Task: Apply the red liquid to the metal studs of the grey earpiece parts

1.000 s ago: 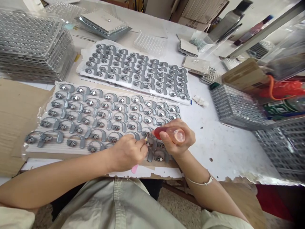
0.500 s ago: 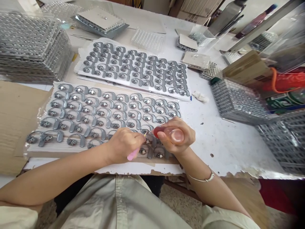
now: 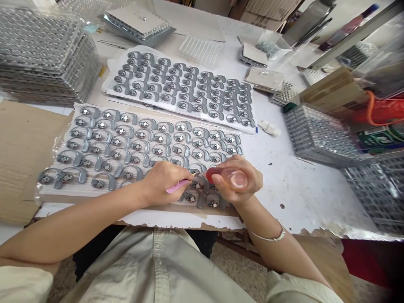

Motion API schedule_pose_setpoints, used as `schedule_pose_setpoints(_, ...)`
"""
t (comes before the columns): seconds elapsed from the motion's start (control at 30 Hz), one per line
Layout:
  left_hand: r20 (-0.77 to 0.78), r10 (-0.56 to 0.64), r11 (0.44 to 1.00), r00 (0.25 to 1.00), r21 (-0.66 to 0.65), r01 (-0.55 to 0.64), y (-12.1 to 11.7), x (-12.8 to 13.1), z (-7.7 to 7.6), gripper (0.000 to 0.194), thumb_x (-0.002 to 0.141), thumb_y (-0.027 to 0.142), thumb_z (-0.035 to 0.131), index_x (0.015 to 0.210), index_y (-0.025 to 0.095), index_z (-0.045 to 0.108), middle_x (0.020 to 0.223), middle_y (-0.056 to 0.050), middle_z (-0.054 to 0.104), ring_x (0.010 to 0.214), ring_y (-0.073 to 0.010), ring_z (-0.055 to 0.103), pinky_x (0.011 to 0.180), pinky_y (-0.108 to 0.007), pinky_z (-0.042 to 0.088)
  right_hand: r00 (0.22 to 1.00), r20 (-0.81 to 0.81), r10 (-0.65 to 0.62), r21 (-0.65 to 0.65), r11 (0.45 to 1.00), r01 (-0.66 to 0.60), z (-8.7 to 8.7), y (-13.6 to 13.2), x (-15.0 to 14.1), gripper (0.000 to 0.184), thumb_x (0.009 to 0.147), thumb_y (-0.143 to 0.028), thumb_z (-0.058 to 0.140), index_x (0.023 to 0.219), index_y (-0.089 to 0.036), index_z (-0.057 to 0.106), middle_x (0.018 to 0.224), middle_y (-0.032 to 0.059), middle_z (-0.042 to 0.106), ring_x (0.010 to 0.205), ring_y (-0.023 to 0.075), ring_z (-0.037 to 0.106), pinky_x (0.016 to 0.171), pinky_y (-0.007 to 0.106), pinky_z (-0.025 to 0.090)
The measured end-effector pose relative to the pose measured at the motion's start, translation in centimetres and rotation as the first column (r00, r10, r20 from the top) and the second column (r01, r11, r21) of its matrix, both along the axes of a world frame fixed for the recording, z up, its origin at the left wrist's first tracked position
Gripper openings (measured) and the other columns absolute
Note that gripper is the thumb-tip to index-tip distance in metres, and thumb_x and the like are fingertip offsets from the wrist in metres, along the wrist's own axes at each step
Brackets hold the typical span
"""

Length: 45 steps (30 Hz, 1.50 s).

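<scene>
My left hand (image 3: 166,182) is closed around a slim pink stick (image 3: 177,186), whose pale tip points right at the grey pieces. A small clear bottle (image 3: 238,180) with a red end and reddish contents is gripped in my right hand (image 3: 243,176). Its red end faces left, close to the stick's tip, and its round base is towards me. Both hands are over the right front part of a ribbed white sheet (image 3: 67,190). Rows of grey hook-shaped pieces (image 3: 135,146), each with a shiny round part, lie on it. My hands and forearm hide several of them.
Behind is a second sheet of similar grey hook-shaped pieces (image 3: 184,88). Stacked clear trays (image 3: 47,59) stand at the left, with a bare cardboard sheet (image 3: 25,155) in front. At the right are a block of grey trays (image 3: 318,130) and a cardboard box (image 3: 334,88).
The pink stick has tilted flatter in my left hand, showing more of its length. My right hand keeps its hold on the bottle. The whole view has shifted slightly.
</scene>
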<state>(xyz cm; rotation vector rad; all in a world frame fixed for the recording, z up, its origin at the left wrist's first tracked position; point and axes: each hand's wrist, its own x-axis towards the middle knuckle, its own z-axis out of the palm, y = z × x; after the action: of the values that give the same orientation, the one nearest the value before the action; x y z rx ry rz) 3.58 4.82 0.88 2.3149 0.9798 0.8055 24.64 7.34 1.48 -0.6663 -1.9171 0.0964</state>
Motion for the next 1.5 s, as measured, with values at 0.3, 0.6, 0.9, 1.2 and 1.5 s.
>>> schedule_pose_setpoints(0.3,0.092,0.027,0.977,0.995,-0.212,-0.007,0.5,-0.1,0.5,0.015,0.083,0.015,0.059,0.086,0.018,0.074,0.073,-0.002,0.074,0.064,-0.0151,0.068,0.059,-0.022,0.048,1.000,-0.002,0.010,-0.001,1.000,-0.010,-0.1,0.0,0.0,0.018,0.081,-0.027,0.068,0.091,-0.020,0.055,0.063,-0.0008,0.058,0.048,0.0138,0.050,0.044,0.026,0.039)
schedule_pose_setpoints(0.6,0.127,0.106,0.928,0.986,-0.369,-0.052,0.8,-0.2,1.0,0.013,0.079,0.013,0.063,0.084,0.016,0.075,0.058,0.001,0.067,0.052,-0.0111,0.059,0.051,-0.020,0.041,1.000,-0.008,0.017,-0.011,1.000,-0.017,-0.4,0.0,-0.1,0.018,0.081,-0.029,0.067,0.091,-0.020,0.054,0.063,-0.0007,0.057,0.046,0.0135,0.048,0.043,0.027,0.039)
schedule_pose_setpoints(0.9,0.135,0.140,0.912,0.981,-0.405,-0.074,1.1,-0.2,0.9,0.011,0.078,0.014,0.065,0.082,0.015,0.075,0.052,0.003,0.062,0.047,-0.0085,0.053,0.049,-0.019,0.037,1.000,-0.009,0.017,0.005,1.000,-0.017,-0.6,-0.1,-0.1,0.016,0.081,-0.029,0.066,0.090,-0.020,0.057,0.066,0.0007,0.059,0.047,0.0141,0.049,0.043,0.027,0.040)
schedule_pose_setpoints(1.2,0.161,0.174,0.888,0.971,-0.451,-0.084,1.1,-0.2,0.6,0.010,0.078,0.016,0.065,0.080,0.015,0.074,0.048,0.005,0.059,0.046,-0.0089,0.054,0.048,-0.019,0.038,0.999,-0.037,0.035,0.038,0.999,-0.034,-1.2,0.0,0.0,0.019,0.081,-0.028,0.067,0.094,-0.020,0.056,0.070,0.0010,0.061,0.049,0.0143,0.052,0.043,0.027,0.042)
schedule_pose_setpoints(1.5,0.176,0.184,0.881,0.967,-0.467,-0.083,1.1,-0.1,0.7,0.010,0.077,0.015,0.064,0.079,0.015,0.074,0.048,0.004,0.059,0.046,-0.0095,0.055,0.048,-0.019,0.039,0.998,-0.053,0.036,0.044,0.998,-0.034,-1.1,0.1,-0.1,0.017,0.081,-0.028,0.067,0.093,-0.020,0.056,0.068,0.0002,0.060,0.048,0.0143,0.052,0.042,0.027,0.042)
